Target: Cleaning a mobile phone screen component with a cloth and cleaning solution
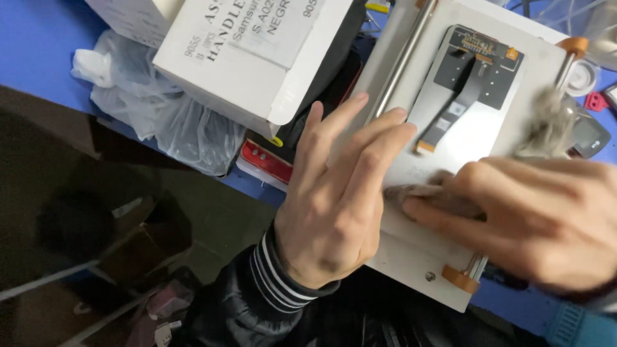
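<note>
A flat grey display panel [472, 128] with a dark flex cable [450, 109] lies on a white metal fixture plate [418, 257] with orange knobs. My left hand [334, 199] rests flat on the plate's left side, fingers spread, fingertips on the panel's edge. My right hand [533, 218] presses a grey-brown cloth [430, 196] against the panel's near end; a blurred tuft of the same cloth [546, 122] shows near the right rail.
A white cardboard box [250, 51] sits at the upper left over a crumpled clear plastic bag [167, 122]. A red tool [267, 160] lies by the box. The blue table edge [58, 71] runs diagonally; dark floor clutter lies below left. Small parts sit at far right.
</note>
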